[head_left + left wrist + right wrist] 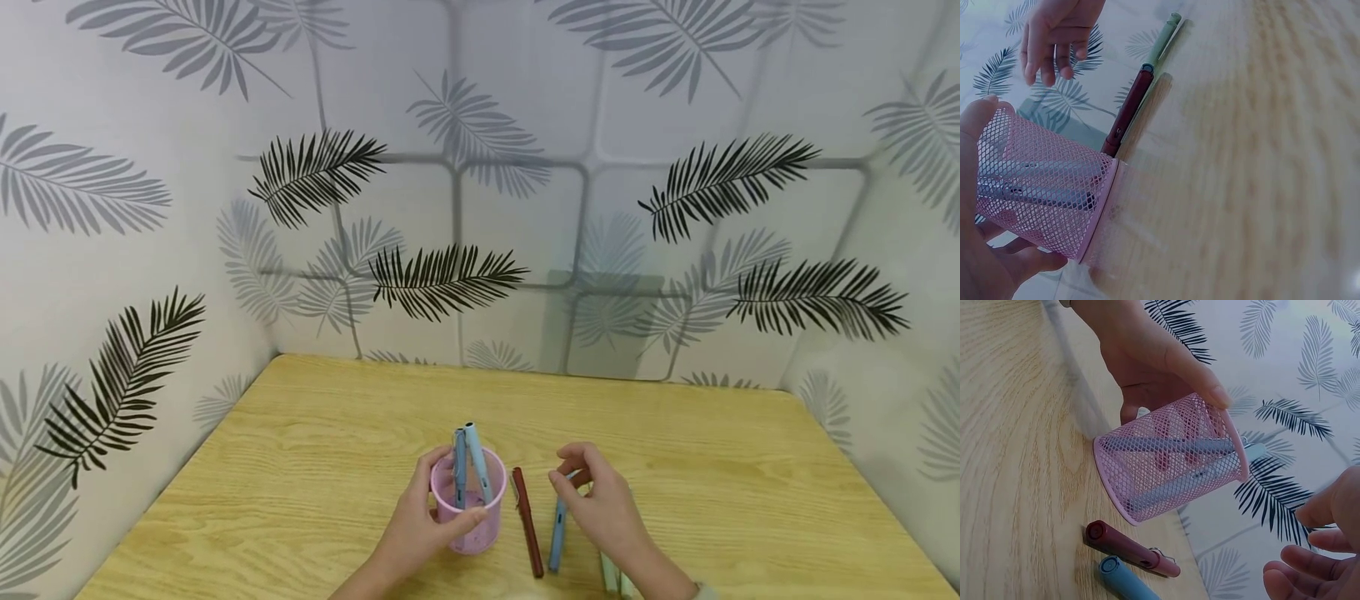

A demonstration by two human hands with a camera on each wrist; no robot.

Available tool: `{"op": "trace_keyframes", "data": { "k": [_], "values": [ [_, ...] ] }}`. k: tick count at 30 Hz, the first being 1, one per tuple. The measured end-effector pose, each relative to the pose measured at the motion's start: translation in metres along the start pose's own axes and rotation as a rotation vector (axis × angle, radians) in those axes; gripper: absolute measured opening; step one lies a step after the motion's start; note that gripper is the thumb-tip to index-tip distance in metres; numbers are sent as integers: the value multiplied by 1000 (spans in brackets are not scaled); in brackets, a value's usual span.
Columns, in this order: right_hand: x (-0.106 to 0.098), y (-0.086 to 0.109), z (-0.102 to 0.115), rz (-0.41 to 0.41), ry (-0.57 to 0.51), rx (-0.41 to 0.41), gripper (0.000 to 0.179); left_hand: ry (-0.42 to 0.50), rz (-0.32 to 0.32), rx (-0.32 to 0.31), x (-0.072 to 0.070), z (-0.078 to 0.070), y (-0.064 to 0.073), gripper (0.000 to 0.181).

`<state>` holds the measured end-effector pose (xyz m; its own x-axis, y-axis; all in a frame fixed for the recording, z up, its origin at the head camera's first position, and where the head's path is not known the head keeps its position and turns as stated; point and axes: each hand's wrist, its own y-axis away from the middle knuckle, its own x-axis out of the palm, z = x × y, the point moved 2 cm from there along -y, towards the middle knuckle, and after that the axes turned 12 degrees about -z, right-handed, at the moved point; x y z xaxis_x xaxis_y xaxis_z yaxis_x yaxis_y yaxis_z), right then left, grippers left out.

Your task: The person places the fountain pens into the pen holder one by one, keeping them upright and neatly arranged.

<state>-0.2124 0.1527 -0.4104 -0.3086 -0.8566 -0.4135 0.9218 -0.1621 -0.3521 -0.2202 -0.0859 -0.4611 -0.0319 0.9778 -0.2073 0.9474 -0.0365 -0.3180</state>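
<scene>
- Here's my left hand [418,515], fingers and thumb wrapped firmly around the pink mesh pen cup [487,528], thumb close to the rim!
- The cup sits right inside that grip, upright, well apart from the table's far edge and nearer its left edge than the red pen is.
- Inside it, two leaners: a grey-blue pen [460,471] and, to its right, a light blue pen [477,460], top ends poking above the rim.
- Over to my right hand [606,507]: nothing in it, fingers loosely bent, hovering over the table [337,442].
- Just below those fingers lies the blue pen [558,533], its far end partly hidden by them; both wrist views show the hand raised clear of the tabletop.
- Between cup and blue pen, a dark red pen [528,525] with a wire clip lies lengthwise, touching neither hand.
- Furthest toward the table's right edge, I see two light green pens [609,575] side by side, mostly covered by my right wrist.
- Behind the far edge, a leaf-patterned wall [517,208].
</scene>
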Motion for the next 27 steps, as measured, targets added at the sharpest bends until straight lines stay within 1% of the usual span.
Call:
{"op": "trace_keyframes", "data": {
  "k": [10,19,24,27],
  "values": [
    [-13,-1,-7,-4,62,38,21,-25,-4,-7,-1,-1,1,81],
    [-27,-2,-13,-14,98,56,21,-25,-2,-11,-1,0,1,80],
    [-33,-2,-17,-16,128,74,22,-22,2,-15,-1,0,1,80],
    [-36,-2,-19,-23,155,69,22,-22,4,-14,-1,0,0,80]
  ]
}}
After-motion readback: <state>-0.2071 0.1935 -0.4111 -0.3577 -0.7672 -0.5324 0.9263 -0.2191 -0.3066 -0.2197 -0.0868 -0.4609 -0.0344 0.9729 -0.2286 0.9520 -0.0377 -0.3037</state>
